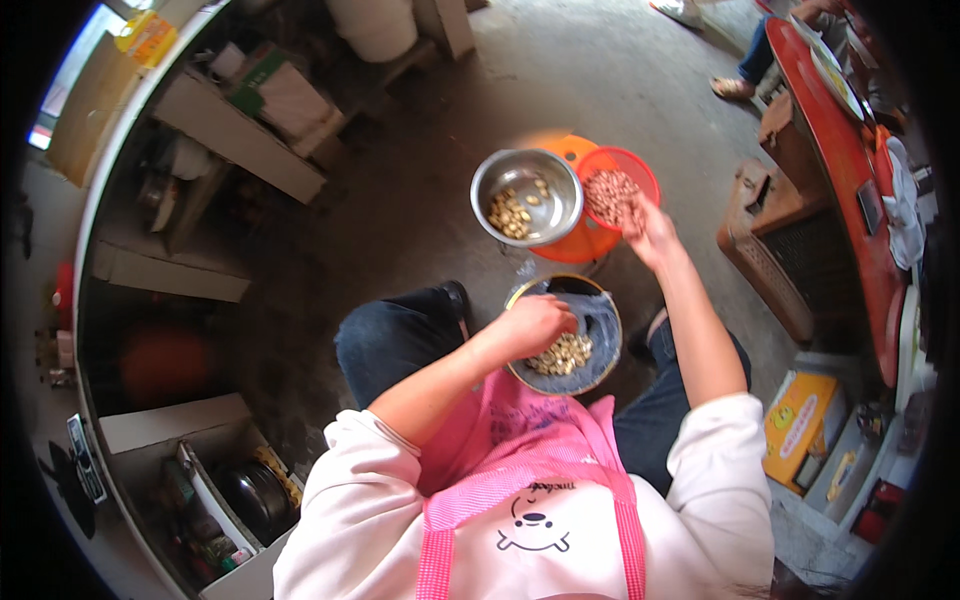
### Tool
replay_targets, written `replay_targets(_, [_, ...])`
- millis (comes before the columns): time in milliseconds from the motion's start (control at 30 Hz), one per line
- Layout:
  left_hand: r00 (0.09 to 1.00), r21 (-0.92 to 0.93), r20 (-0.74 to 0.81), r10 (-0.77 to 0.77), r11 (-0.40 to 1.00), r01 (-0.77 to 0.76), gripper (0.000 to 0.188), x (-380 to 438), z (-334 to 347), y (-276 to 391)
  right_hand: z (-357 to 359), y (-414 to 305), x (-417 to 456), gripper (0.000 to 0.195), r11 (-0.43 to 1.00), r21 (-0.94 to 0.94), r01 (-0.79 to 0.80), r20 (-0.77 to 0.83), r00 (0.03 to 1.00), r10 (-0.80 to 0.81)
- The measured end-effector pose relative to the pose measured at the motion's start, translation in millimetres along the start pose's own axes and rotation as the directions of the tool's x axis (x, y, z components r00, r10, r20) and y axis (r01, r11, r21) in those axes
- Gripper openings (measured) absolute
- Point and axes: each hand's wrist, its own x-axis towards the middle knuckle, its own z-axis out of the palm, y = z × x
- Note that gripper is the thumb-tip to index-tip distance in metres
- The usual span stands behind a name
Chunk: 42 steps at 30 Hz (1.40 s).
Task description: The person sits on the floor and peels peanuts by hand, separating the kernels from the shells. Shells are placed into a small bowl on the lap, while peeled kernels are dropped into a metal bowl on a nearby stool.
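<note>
On an orange plastic stool (pixel 577 244) stand a steel bowl (pixel 559 221) with some unshelled peanuts (pixel 510 215) and a red plastic basket (pixel 651 176) of shelled pink peanuts (pixel 609 191). My right hand (pixel 649 232) is at the basket's near edge, fingers over the kernels; whether it holds any cannot be told. Between my knees is a lined bin (pixel 611 319) with peanut shells (pixel 566 354) inside. My left hand (pixel 536 324) hangs over the bin's left side with its fingers curled; what may be in them is hidden.
To the right stand a brown plastic stool (pixel 765 255) and a red table (pixel 832 150) bearing plates and a phone. A person's leg and sandalled foot (pixel 731 88) show beyond. A yellow box (pixel 802 427) lies at lower right; cabinet shelves (pixel 232 127) line the left.
</note>
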Motion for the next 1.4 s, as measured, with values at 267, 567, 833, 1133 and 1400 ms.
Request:
replay_targets(267, [0.968,0.099,0.132,-0.212,0.975,0.199,0.031,-5.6,5.2,0.5,5.3,-34.2,49.5,0.085,0.990,-0.120,0.077,-0.149,0.984,-0.095])
replay_targets(567, [0.933,0.196,-0.196,-0.301,0.921,0.338,0.049,-3.1,-2.2,-2.0,18.3,-28.7,50.8,0.057,0.978,-0.177,0.110,0.023,0.994,-0.107])
replay_targets(833, [0.863,0.014,-0.158,-0.479,0.873,0.487,0.056,6.8,-5.7,-15.9,101.1,41.5,57.9,0.034,0.301,-0.790,0.534,0.544,0.837,-0.057])
replay_targets(1133, [0.868,0.078,-0.205,-0.453,0.876,0.476,0.056,5.5,1.6,-25.6,107.1,71.7,103.1,0.055,-0.359,-0.842,0.403,0.432,0.902,0.000])
replay_targets(1400, [0.823,-0.001,-0.273,-0.499,0.855,0.518,0.050,9.4,2.7,-27.9,120.4,83.5,86.4,0.052,-0.449,-0.670,0.591,0.582,0.794,0.177])
